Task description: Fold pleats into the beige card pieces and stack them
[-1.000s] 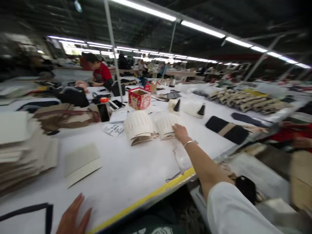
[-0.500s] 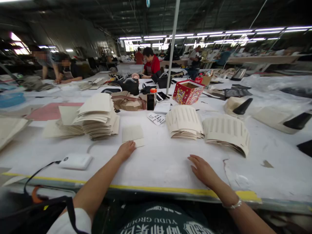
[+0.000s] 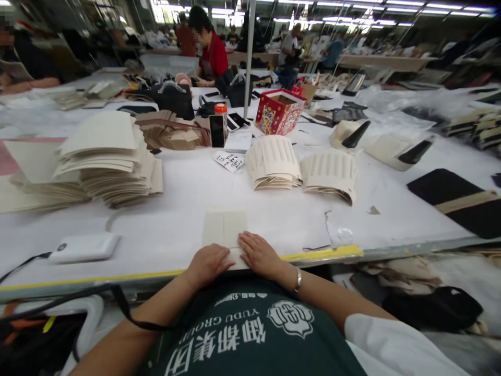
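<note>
A cream flat piece (image 3: 224, 227) lies at the near edge of the white table (image 3: 183, 193), right in front of me. My left hand (image 3: 207, 264) rests on its near left corner with the fingers curled down on it. My right hand (image 3: 260, 254) lies flat on its near right part, fingers stretched out; a bracelet is on that wrist. Two fanned bundles of cream ribbed pieces (image 3: 273, 161) (image 3: 331, 172) stand farther back, out of reach of both hands.
A tall stack of cream pieces (image 3: 105, 159) sits at the left, a white power bank (image 3: 84, 247) with a cable near the left front edge. Farther back are a red printed box (image 3: 279, 111), phones, black bags and a pole. Other people work at the far side.
The view swung left and down. The cream piece came from mid-table to the near edge, and both hands drew in together onto it.
</note>
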`<state>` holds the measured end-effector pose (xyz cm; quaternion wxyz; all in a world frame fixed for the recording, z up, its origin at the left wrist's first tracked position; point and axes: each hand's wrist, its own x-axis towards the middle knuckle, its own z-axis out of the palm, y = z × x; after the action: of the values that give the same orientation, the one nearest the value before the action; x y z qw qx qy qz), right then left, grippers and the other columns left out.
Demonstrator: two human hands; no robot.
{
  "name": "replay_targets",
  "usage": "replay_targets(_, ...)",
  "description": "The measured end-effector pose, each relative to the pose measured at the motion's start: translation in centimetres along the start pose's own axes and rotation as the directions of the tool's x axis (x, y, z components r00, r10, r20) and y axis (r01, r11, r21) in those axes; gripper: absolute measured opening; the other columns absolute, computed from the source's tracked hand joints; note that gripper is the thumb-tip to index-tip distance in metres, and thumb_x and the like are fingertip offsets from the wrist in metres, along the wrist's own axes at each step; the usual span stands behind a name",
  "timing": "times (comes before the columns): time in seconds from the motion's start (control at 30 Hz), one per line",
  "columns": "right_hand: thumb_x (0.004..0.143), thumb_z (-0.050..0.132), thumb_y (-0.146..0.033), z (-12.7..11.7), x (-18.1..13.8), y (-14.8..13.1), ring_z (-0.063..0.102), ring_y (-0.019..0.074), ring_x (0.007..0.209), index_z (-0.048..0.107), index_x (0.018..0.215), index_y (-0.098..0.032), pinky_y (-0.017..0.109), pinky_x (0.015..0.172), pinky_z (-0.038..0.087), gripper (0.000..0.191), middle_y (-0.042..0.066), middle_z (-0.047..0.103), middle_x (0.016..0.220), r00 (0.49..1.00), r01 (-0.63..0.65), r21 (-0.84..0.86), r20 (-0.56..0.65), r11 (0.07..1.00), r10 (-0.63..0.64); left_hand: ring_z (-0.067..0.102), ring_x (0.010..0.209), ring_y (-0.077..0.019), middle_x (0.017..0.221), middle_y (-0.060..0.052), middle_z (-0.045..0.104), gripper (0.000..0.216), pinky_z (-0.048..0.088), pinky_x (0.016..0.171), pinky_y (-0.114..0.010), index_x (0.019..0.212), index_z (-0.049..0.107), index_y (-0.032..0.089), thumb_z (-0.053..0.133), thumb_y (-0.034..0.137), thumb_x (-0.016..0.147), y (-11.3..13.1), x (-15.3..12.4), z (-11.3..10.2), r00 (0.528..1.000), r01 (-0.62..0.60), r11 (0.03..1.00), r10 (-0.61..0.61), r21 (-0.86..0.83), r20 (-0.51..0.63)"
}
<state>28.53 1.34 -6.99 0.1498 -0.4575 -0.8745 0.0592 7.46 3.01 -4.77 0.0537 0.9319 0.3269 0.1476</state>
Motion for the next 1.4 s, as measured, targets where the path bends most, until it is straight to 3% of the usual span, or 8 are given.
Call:
replay_targets(0.1, 0.085, 0.049, -0.026, -0.1, -0.2, 0.3, 0.037, 0.0238, 0.126, 0.049, 0.125, -0.011, 0.042, 0.102, 0.033, 0.043, 0.014, 0.047, 0.131, 1.000, -0.002, 0.053, 0.007, 0.999, 0.002, 0.051, 0.106, -0.0209, 0.113, -0.011, 0.058, 0.037, 0.042, 0.092, -0.036, 0.115, 0.048, 0.015, 0.041, 0.040, 0.088, -2.1, 3.4, 0.5, 0.979, 0.176, 0.981, -0.183, -0.079, -0.088)
replay_targets(0.3, 0.083, 0.048, -0.017, -2.9, 3.7, 4.1, 0.058, 0.0145, 0.093, 0.061, 0.103, -0.016, 0.030, 0.085, 0.045, 0.024, 0.007, 0.063, 0.102, 0.984, -0.174, 0.331, 0.032, 0.927, 0.174, 0.040, 0.119, -0.0287, 0.139, -0.007, 0.039, 0.055, 0.037, 0.094, -0.045, 0.127, 0.042, 0.022, 0.051, 0.049, 0.079, -3.6, 7.9, 1.4, 0.927, 0.231, 0.973, -0.228, 0.025, 0.298)
replay_targets(0.43, 0.076, 0.057, -0.017, -3.3, 8.7, 7.4, 0.057, 0.0137, 0.081, 0.062, 0.101, -0.013, 0.025, 0.075, 0.044, 0.025, 0.007, 0.063, 0.092, 0.925, -0.377, 0.244, 0.155, 0.893, 0.348, 0.040, 0.116, -0.0305, 0.143, -0.006, 0.032, 0.058, 0.040, 0.089, -0.044, 0.124, 0.043, 0.021, 0.055, 0.049, 0.076, -3.5, 8.9, 0.2, 0.895, 0.183, 0.981, -0.192, 0.062, 0.403)
replay_targets(0.7, 0.072, 0.061, -0.020, -4.1, 13.4, 8.9, 0.057, 0.0149, 0.074, 0.065, 0.088, -0.014, 0.021, 0.059, 0.037, 0.018, 0.005, 0.066, 0.085, 0.830, -0.328, 0.065, 0.496, 0.942, 0.255, 0.040, 0.113, -0.0322, 0.141, -0.009, 0.034, 0.061, 0.041, 0.084, -0.043, 0.116, 0.046, 0.019, 0.063, 0.051, 0.068, -2.9, 10.9, -0.2, 0.851, 0.225, 0.971, -0.236, 0.081, 0.468)
replay_targets(0.83, 0.072, 0.060, -0.018, -4.6, 12.4, 8.2, 0.057, 0.0154, 0.071, 0.065, 0.079, -0.015, 0.022, 0.059, 0.036, 0.009, 0.005, 0.065, 0.078, 0.811, -0.272, 0.081, 0.555, 0.959, 0.183, 0.041, 0.110, -0.0319, 0.138, -0.009, 0.039, 0.064, 0.042, 0.082, -0.042, 0.118, 0.045, 0.018, 0.064, 0.052, 0.067, -2.9, 10.8, 0.0, 0.856, 0.252, 0.965, -0.256, 0.070, 0.450)
replay_targets(1.03, 0.078, 0.049, -0.012, -4.7, 9.3, 6.1, 0.053, 0.0165, 0.084, 0.060, 0.086, -0.014, 0.025, 0.072, 0.038, 0.013, 0.008, 0.061, 0.091, 0.943, -0.268, 0.116, 0.234, 0.957, 0.236, 0.035, 0.117, -0.0309, 0.139, -0.010, 0.036, 0.081, 0.038, 0.089, -0.039, 0.127, 0.035, 0.021, 0.066, 0.055, 0.061, -3.6, 10.1, 0.2, 0.869, 0.244, 0.970, -0.220, 0.003, 0.443)
replay_targets(1.23, 0.077, 0.050, -0.012, -8.7, -0.5, -0.3, 0.048, 0.0108, 0.063, 0.055, 0.075, -0.017, 0.021, 0.060, 0.038, 0.007, -0.001, 0.057, 0.072, 0.820, -0.201, 0.522, 0.552, 0.829, -0.149, 0.032, 0.123, -0.0319, 0.144, -0.009, 0.028, 0.074, 0.036, 0.092, -0.043, 0.127, 0.038, 0.021, 0.062, 0.053, 0.065, -3.1, 9.7, 0.0, 0.850, 0.267, 0.963, -0.253, 0.035, 0.462)
replay_targets(1.4, 0.084, 0.046, -0.022, -12.0, -3.3, 0.7, 0.051, 0.0105, 0.070, 0.052, 0.096, -0.018, 0.021, 0.065, 0.042, 0.014, 0.000, 0.056, 0.080, 0.909, -0.336, 0.654, 0.413, 0.678, 0.052, 0.028, 0.128, -0.0304, 0.146, -0.007, 0.025, 0.066, 0.031, 0.099, -0.046, 0.131, 0.034, 0.021, 0.056, 0.048, 0.075, -2.7, 8.0, 0.4, 0.860, 0.276, 0.961, -0.258, 0.024, 0.440)
